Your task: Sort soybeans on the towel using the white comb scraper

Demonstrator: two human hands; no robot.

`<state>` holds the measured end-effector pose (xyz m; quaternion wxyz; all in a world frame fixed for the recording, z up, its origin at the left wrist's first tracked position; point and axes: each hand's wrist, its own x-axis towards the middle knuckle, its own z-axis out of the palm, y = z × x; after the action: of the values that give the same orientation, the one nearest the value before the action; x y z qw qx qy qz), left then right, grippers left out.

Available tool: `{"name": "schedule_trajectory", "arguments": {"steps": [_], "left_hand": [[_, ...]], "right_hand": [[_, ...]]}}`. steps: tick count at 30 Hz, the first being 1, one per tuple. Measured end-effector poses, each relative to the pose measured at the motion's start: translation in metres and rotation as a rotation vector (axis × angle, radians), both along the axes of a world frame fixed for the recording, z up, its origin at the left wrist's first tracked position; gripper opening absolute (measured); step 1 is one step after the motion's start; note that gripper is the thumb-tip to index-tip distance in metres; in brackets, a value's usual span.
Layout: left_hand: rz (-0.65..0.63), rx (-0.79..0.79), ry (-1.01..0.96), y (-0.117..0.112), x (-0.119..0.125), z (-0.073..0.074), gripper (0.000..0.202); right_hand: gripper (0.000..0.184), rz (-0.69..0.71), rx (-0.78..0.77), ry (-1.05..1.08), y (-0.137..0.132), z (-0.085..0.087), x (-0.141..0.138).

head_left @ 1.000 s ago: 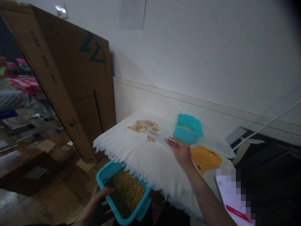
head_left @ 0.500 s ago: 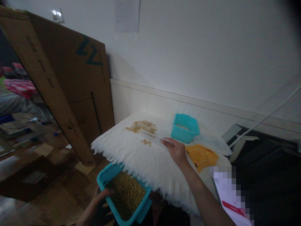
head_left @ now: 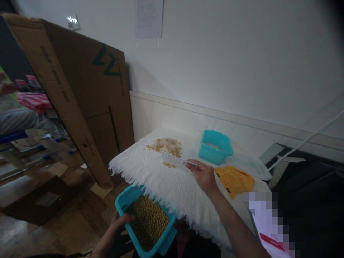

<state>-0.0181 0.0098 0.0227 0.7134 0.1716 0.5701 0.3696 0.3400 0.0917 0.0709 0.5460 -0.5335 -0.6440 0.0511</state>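
A teal bin (head_left: 133, 240) is being held below the fringed edge of a white cloth (head_left: 182, 197) by the left hand (head_left: 116, 227). The thumb is being hooked over the rim; the other fingers are being kept largely from view by the bin, and their exact spread cannot be told. Yellowish beans (head_left: 152, 222) are being contained in this bin, and its far side is being partly overhung by the fringe.

A slotted white strip (head_left: 174, 157) is being pinched at its near end between the thumb and fingers of the right hand (head_left: 204, 176). It is being held over the white cloth, between a spread pile of beans (head_left: 166, 145) and a small cluster of beans (head_left: 169, 165); whether the cloth is being touched cannot be told.

Behind the right hand, a second teal bin (head_left: 213, 156) is being supported by the covered surface, just beside an orange cloth (head_left: 236, 181).
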Motion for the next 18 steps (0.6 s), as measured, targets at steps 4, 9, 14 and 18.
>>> {"name": "schedule_trajectory", "arguments": {"steps": [4,9,14,18], "left_hand": [[-0.005,-0.004,0.007,0.001,-0.002,-0.002,0.073],[-0.018,-0.004,-0.019,0.002,-0.003,-0.012,0.075],[-0.011,-0.001,-0.026,0.004,-0.004,-0.019,0.072],[-0.023,-0.004,-0.052,0.002,-0.006,-0.021,0.079]], "right_hand": [[0.029,0.024,-0.009,0.001,-0.001,0.001,-0.001],[0.027,0.019,-0.006,0.028,-0.002,0.002,-0.001],[0.027,0.039,-0.017,0.028,-0.002,0.001,-0.002],[0.028,0.039,-0.027,0.021,-0.003,0.002,-0.003]]}}
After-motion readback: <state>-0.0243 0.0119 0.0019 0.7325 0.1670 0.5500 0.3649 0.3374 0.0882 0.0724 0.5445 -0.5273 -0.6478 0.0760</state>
